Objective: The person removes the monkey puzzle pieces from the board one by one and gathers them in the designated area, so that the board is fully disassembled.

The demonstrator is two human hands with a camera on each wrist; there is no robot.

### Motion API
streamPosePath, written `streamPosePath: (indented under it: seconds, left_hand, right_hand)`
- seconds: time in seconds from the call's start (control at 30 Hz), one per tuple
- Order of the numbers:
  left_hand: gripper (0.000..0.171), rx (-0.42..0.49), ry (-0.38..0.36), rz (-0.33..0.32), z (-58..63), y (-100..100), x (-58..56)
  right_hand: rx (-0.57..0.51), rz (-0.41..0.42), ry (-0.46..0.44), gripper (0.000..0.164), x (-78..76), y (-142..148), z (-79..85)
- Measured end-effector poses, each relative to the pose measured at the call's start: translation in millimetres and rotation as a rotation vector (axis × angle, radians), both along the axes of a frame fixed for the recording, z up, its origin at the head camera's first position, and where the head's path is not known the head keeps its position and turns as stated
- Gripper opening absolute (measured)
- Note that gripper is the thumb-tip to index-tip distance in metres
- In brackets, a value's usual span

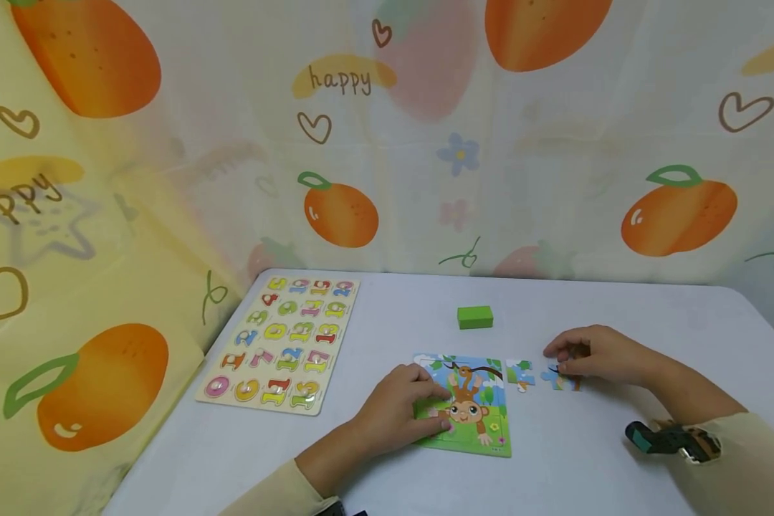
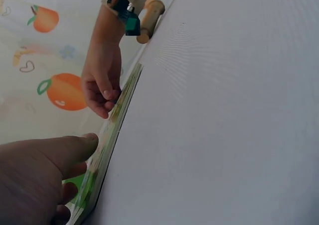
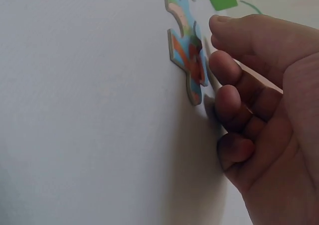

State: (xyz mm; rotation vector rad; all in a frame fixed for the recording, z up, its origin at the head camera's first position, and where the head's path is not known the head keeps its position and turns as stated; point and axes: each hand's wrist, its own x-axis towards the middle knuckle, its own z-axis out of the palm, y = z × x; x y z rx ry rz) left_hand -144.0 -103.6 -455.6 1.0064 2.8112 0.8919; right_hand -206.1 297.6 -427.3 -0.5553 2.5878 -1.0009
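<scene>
A square monkey puzzle [image 1: 474,423] lies flat on the white table, with a blue sky and green grass printed on it. My left hand [image 1: 400,405] rests over its left edge, fingers and thumb stretched onto the picture. To the right of the puzzle lies a loose jigsaw piece [image 1: 519,373]. Farther right, my right hand [image 1: 609,356] hovers close by another loose piece [image 1: 560,380], partly covering it in the head view. In the right wrist view its fingertips [image 3: 227,68] are loosely bent and apart from the jigsaw pieces [image 3: 187,53], with nothing between them.
A board of colourful numbers [image 1: 277,347] lies at the table's left. Behind the puzzle sits a green block [image 1: 475,317]. The left wrist view shows a wooden cylinder [image 2: 151,21] near the right wrist. A fruit-printed curtain [image 1: 387,165] stands along the table's back edge.
</scene>
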Motion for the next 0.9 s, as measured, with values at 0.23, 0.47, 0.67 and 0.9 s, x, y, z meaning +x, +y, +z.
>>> streamPosePath:
  seconds: [0.23, 0.47, 0.67, 0.9]
  left_hand:
    - [0.035, 0.000, 0.040, -0.052, -0.3, 10, 0.2]
    - [0.036, -0.006, 0.137, -0.084, -6.4, 27, 0.5]
    - [0.042, -0.020, 0.127, -0.054, -7.6, 36, 3.3]
    - [0.041, -0.043, 0.150, -0.039, -6.6, 38, 4.5]
  right_hand:
    - [-0.025, -0.003, -0.003, 0.022, -3.5, -6, 0.8]
    - [-0.049, -0.010, 0.004, 0.023, -6.4, -18, 6.8]
    - [-0.055, 0.002, 0.014, 0.023, -9.0, -27, 11.9]
    - [-0.087, 0.065, 0.009, 0.022, -13.7, -42, 12.5]
